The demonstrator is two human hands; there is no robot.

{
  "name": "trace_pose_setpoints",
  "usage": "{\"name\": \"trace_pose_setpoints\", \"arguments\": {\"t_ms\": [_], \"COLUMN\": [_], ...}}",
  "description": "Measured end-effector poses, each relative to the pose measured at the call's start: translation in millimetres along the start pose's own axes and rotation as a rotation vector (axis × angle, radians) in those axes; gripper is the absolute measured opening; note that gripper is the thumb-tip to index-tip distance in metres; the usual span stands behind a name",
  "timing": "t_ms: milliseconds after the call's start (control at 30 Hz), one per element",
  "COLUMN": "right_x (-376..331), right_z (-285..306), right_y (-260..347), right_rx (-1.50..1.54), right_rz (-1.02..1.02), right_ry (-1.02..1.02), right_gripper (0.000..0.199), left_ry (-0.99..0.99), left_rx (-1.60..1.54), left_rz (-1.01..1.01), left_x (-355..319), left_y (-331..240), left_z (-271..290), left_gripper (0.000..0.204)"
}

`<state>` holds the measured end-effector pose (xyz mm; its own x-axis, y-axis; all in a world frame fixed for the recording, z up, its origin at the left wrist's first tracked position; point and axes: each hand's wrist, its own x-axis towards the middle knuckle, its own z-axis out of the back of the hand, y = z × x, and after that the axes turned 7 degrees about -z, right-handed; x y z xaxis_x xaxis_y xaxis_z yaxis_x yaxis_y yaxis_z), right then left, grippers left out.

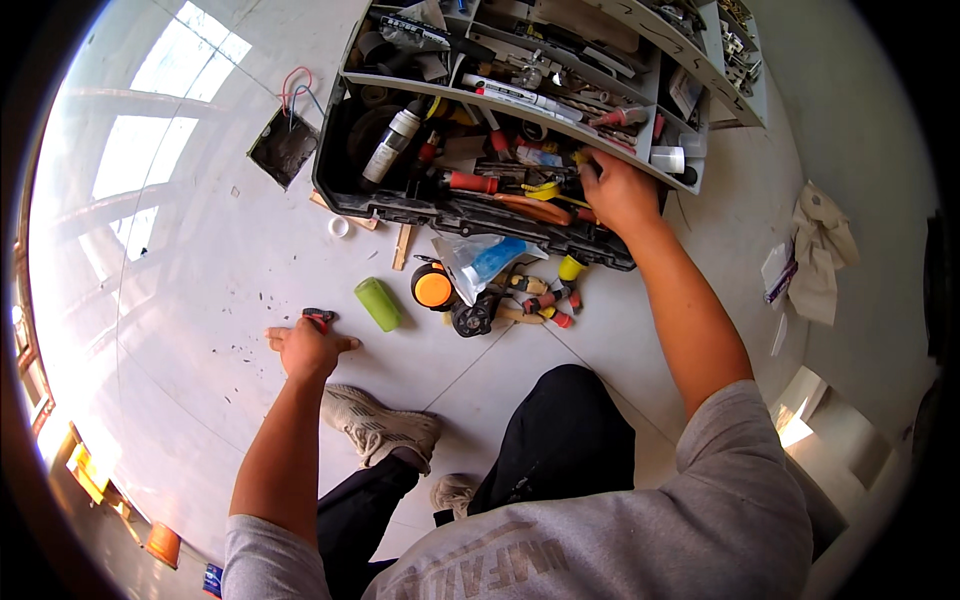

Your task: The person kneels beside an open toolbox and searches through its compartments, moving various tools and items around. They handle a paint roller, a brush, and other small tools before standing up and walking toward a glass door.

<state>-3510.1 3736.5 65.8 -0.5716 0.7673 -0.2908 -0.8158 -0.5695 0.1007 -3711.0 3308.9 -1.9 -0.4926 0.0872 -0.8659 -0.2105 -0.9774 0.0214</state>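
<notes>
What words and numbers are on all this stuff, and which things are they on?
I won't copy any out, but writing shows here:
Grey shirt: big dark letters across the chest.
Upper toolbox tray: dark marks along its edge.
Bottle: small print on the white label, too small to read.
White marker: tiny print, too small to read.
</notes>
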Motion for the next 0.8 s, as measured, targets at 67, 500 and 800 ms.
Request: {"name": "trace_pose_setpoints", "arguments": {"t_ms": [67,500,800], "right_x": [4.0,32.3,31.7], "right_z": [-6.3,-51.7,-24.7], "right_y": [13.0,134.2,93.3], "right_rx": [0.207,-0.092,-0.107], "right_rz": [-0.011,0.129,0.248], "right_ry": [0.103,0.606,0.584], "right_gripper": [0.033,0.049,0.050], "left_ry": [0.004,-0.001,0.020], "left_rx": [0.009,-0.024,0.002], "left_rz": [-0.007,-0.015,-0.003], "left_x": [-0.8,-0.8,1.1], "left_y": [-3.4,-1.3,-1.9], "left_z": [1.2,2.4,3.2], "left_gripper": [0.099,0.099,0.097]}}
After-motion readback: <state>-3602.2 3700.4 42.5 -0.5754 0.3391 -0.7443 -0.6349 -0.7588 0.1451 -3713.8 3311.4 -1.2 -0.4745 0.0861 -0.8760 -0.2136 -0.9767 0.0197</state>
